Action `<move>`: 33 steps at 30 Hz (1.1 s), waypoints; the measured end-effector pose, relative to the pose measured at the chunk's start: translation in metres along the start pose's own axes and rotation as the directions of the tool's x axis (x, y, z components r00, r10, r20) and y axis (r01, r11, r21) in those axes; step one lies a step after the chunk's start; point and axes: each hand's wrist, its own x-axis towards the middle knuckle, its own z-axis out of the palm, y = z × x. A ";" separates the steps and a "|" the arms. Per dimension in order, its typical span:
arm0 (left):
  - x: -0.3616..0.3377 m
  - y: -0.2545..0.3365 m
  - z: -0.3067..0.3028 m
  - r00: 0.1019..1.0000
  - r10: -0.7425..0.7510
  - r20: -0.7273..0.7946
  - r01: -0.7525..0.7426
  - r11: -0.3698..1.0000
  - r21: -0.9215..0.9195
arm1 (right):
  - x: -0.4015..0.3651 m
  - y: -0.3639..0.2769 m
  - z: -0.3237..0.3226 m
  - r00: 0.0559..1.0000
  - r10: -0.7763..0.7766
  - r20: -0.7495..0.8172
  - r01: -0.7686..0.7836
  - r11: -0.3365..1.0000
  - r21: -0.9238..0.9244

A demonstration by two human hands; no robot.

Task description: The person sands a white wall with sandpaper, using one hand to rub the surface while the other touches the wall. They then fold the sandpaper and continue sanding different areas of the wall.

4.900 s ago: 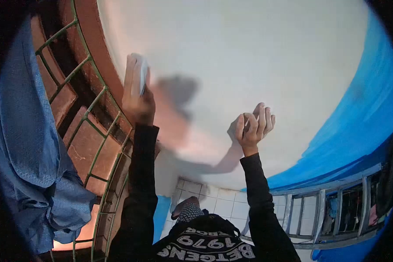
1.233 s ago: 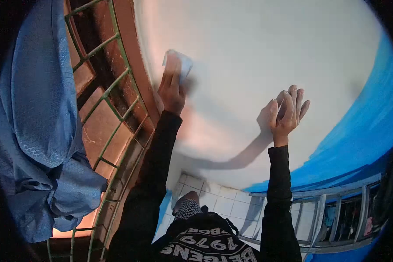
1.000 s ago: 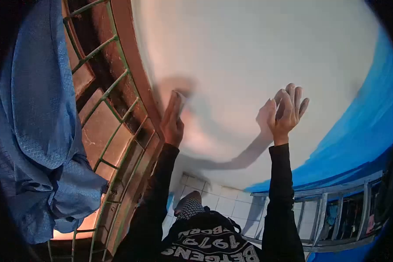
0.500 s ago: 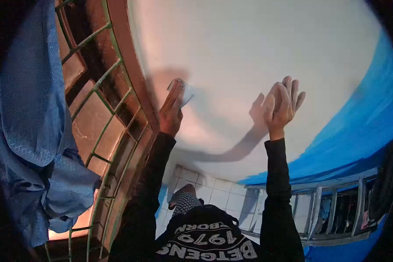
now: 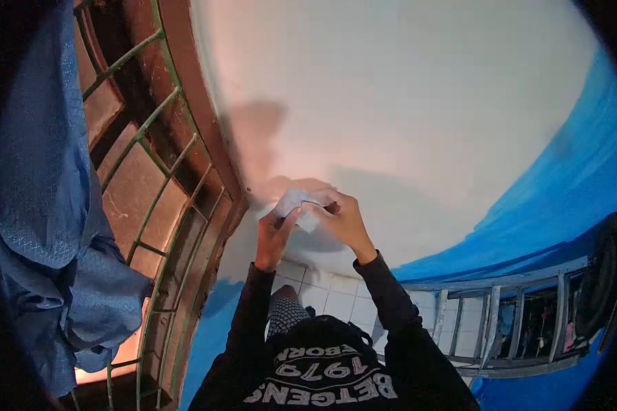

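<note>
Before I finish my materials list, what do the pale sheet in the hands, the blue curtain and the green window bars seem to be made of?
Pale sheet: matt, creased, perhaps paper or cloth; too small to tell.
Blue curtain: likely woven fabric, faintly shiny, with soft folds and fine pattern.
Green window bars: probably painted metal, being slim and rigid-looking.

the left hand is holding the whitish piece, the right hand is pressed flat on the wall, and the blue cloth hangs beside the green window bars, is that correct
Not quite: the right hand is not flat on the wall. The head view shows it pinching the whitish piece together with the left hand. The rest stands.
</note>
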 end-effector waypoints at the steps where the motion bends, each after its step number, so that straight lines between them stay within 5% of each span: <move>1: -0.001 -0.004 -0.001 0.999 -0.043 -0.017 0.044 0.999 0.026 | -0.003 0.009 0.000 1.000 0.011 0.005 -0.011 1.000 0.006; 7: -0.003 0.018 0.025 0.998 -0.027 -0.057 0.010 0.962 -0.273 | -0.013 -0.001 -0.017 0.993 0.116 0.008 -0.114 0.958 0.262; 13: 0.002 0.017 0.048 0.983 -0.073 -0.171 0.024 0.962 -0.270 | -0.031 0.022 -0.018 0.982 0.187 -0.020 -0.173 0.939 0.298; 17: -0.004 -0.028 0.048 0.966 0.007 -0.259 -0.049 0.987 -0.155 | -0.058 0.026 0.005 0.921 0.385 0.054 -0.308 0.638 0.706; 19: -0.017 -0.022 0.061 0.924 0.160 -0.348 -0.137 0.986 0.091 | -0.067 0.032 0.021 0.902 0.424 0.079 -0.286 0.452 0.845; 20: -0.019 -0.021 0.065 0.931 0.119 -0.345 -0.114 0.993 0.036 | -0.071 0.035 0.023 0.904 0.420 0.072 -0.278 0.453 0.847; 22: -0.020 -0.041 0.058 0.937 0.135 -0.323 -0.133 0.991 0.029 | -0.078 0.037 0.026 0.860 0.459 0.223 -0.325 0.156 0.933; 24: -0.017 -0.056 0.043 0.939 0.157 -0.305 -0.158 0.987 0.021 | -0.076 0.038 0.025 0.844 0.478 0.245 -0.376 0.200 0.905; 26: -0.015 -0.059 0.026 0.991 0.010 -0.132 -0.001 0.998 0.065 | -0.076 0.031 0.019 0.822 0.508 0.259 -0.422 0.238 0.875; 27: -0.014 -0.056 0.020 0.992 0.008 -0.124 0.001 0.998 0.065 | -0.074 0.018 0.012 0.815 0.527 0.239 -0.491 0.412 0.768; 29: -0.011 -0.043 0.009 0.966 0.223 0.130 -0.253 0.917 0.308 | -0.072 0.024 0.009 0.812 0.546 0.208 -0.540 0.564 0.625; 30: -0.011 -0.040 0.003 0.966 0.221 0.133 -0.252 0.919 0.303 | -0.073 0.046 0.013 0.805 0.536 0.256 -0.573 0.588 0.571; 32: -0.010 -0.037 -0.009 0.967 -0.042 0.250 -0.054 0.929 0.366 | -0.072 0.057 0.010 0.794 0.526 0.306 -0.603 0.614 0.509; 33: -0.009 -0.038 -0.010 0.968 -0.042 0.248 -0.053 0.929 0.366 | -0.071 0.053 0.005 0.771 0.535 0.346 -0.636 0.624 0.455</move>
